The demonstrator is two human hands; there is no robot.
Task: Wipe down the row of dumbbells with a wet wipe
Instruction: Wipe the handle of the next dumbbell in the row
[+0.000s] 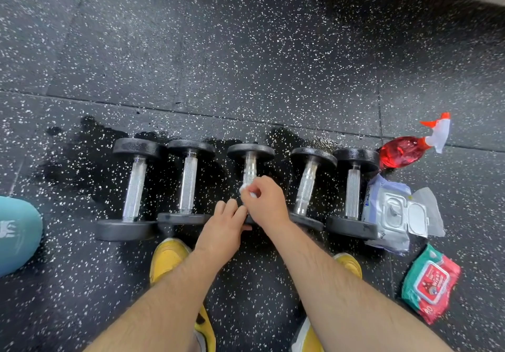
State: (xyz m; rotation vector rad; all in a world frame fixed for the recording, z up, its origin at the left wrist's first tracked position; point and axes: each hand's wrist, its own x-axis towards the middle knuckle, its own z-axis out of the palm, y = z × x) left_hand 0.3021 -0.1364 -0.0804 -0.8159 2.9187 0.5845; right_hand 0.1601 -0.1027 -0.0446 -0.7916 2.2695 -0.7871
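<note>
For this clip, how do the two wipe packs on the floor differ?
The white wipe pack has its lid flipped open; the red-and-green wipe pack looks shut. The white pack lies right beside the rightmost dumbbell; the red-and-green one lies apart, nearer the person. Both lie on the speckled floor.

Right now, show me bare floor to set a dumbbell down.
Free: the wide floor beyond the dumbbell row, and the wet strip between the leftmost dumbbell and the teal object. Crowded: right of the rightmost dumbbell, with spray bottle, open wipe pack, red wipe pack.
</note>
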